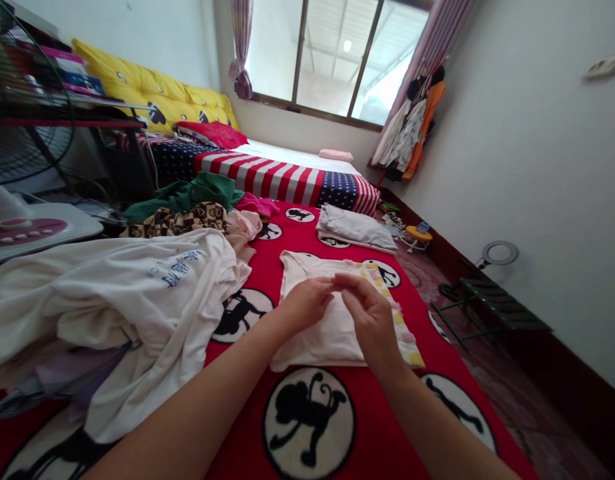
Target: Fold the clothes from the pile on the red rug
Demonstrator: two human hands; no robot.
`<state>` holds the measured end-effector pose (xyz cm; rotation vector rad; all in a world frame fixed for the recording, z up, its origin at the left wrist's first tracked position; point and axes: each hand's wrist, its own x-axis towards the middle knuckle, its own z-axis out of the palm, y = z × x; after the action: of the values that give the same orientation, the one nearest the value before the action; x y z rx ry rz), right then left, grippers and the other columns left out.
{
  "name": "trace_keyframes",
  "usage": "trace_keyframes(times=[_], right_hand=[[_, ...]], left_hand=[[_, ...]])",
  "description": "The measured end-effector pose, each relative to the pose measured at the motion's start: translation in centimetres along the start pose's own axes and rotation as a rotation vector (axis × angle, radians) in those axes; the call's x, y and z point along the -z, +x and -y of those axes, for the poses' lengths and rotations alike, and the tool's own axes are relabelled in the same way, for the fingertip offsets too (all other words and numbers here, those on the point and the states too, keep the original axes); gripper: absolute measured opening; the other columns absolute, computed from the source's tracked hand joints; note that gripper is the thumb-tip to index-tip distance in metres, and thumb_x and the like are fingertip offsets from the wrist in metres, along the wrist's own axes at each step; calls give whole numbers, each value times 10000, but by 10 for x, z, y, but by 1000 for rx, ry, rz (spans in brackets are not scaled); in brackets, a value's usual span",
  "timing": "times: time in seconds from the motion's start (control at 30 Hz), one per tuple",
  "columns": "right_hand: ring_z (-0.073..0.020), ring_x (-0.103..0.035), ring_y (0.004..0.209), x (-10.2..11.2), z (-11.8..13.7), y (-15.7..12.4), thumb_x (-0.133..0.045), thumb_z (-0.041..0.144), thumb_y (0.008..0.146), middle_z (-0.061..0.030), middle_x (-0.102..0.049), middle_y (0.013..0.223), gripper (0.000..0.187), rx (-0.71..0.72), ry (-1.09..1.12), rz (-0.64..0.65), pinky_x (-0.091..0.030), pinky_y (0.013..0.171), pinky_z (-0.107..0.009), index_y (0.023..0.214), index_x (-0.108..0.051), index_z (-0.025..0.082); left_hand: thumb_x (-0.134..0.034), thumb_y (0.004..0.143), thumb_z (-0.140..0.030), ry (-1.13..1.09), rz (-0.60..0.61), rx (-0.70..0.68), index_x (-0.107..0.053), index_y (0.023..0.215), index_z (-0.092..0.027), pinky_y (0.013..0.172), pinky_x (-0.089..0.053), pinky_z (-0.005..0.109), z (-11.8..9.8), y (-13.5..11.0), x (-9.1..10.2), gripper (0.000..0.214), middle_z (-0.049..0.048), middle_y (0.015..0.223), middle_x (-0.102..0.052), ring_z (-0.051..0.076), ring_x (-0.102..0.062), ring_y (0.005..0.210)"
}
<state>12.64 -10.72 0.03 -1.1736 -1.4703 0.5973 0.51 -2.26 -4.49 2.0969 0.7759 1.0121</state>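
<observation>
A white garment with a yellow checked edge (pixel 317 343) lies folded into a flat rectangle on the red blanket (pixel 377 427). Above its middle, my left hand (pixel 310 303) has its fingers loosely bent and its thumb slightly apart. My right hand (pixel 371 313) arches in from the other side, thumb apart from the fingers. The fingertips of both hands meet over the cloth, and nothing shows between them. Whether either hand touches the garment I cannot tell. Farther back sits a folded pale grey garment (pixel 357 228).
To the left lies a loose heap with a white sweatshirt (pixel 137 293), a brown patterned cloth (pixel 187 219) and a green garment (pixel 197 193). A fan (pixel 32 223) stands beyond it. A dark folding stool (pixel 497 303) and a ring light (pixel 500 253) are along the right wall.
</observation>
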Motion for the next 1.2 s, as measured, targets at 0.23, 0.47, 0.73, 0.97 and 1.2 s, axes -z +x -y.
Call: trace_keyframes(times=[0.23,0.47,0.73,0.97,1.2], right_hand=[[-263,-207,1428,36,-85,24,-378,497,925,-119,-321,1521,611,25,-953,391,-158,1140,-529,1443,-373,173],[-265,-185,1435,93,-102,38,-214,573,942,-115,-203,1559,694,-295,-1277,350,-177,1110,-587,1496,-236,156],[-223,-169,1441,44,-87,58,-232,529,961,-78,-230,1556,623,92,-1125,568,-126,1146,-510,1487,-277,199],[-253,-172,1439,17,-101,100,-249,454,974,-90,-226,1551,579,-133,-1184,442,-132,1126,-569,1470,-312,161],[-213,-214,1430,-11,-99,91,-232,417,985,-15,-319,1521,497,96,-857,579,-154,1141,-508,1423,-411,263]], left_hand=[[-470,880,-485,599,108,39,-437,1394,-97,1153,-174,465,10,-22,-21,644,196,1499,-318,318,-262,1404],[-466,859,-535,609,104,73,-456,1389,-127,1154,-154,433,9,-21,-21,669,166,1509,-316,318,-242,1411],[-437,878,-539,679,131,88,-425,1410,-112,1151,-165,453,6,-22,-23,683,189,1514,-289,320,-230,1415],[-377,903,-555,727,149,124,-382,1436,-121,1156,-154,461,2,-23,-23,688,179,1532,-252,314,-188,1428],[-395,898,-548,685,199,159,-337,1445,-53,1171,-103,457,-3,-20,-21,740,206,1526,-244,308,-175,1432]])
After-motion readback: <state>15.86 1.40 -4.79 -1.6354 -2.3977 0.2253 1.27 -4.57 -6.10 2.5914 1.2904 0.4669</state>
